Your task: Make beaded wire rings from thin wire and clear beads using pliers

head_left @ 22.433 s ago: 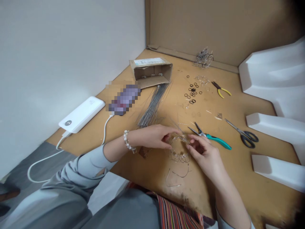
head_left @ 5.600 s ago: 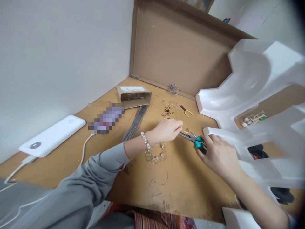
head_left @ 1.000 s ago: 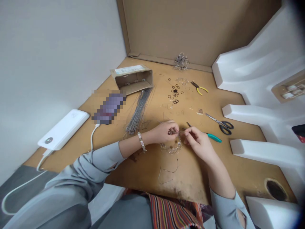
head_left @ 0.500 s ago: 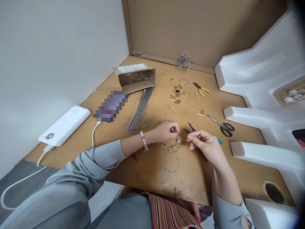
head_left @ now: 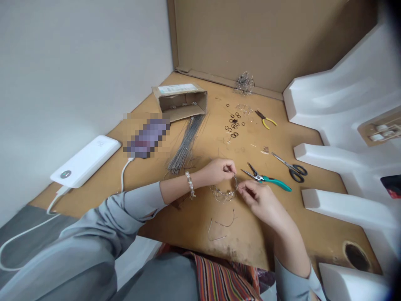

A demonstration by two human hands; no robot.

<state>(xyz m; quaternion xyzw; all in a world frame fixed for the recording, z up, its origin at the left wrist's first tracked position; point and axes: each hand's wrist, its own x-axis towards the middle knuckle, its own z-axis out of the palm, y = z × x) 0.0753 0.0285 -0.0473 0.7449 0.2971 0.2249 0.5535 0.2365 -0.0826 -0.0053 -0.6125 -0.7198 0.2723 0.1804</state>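
My left hand [head_left: 222, 170] is closed, its fingers pinching the upper edge of a thin wire ring with clear beads [head_left: 226, 195]. On the ring's right side, my right hand [head_left: 255, 195] pinches with thumb and forefinger; the wire or bead between these fingertips is too small to tell apart. The ring hangs just above the wooden table, with loose wire ends curling out below it. Green-handled pliers [head_left: 275, 182] lie with jaws apart beyond my right hand. Bent wire pieces [head_left: 226, 223] are on the table nearer my body.
A bundle of straight wires [head_left: 185, 146] runs from an open cardboard box [head_left: 183, 104]. Black rings [head_left: 234, 122], yellow-handled pliers [head_left: 267, 121], scissors [head_left: 296, 170] and a wire tangle [head_left: 244, 83] lie further back. A white power bank [head_left: 86, 161] is at left; white foam [head_left: 332, 200] borders the right.
My right hand has moved left and slightly down from above the pliers to the ring's right side, uncovering the green-handled pliers. My left hand keeps its place on the ring.
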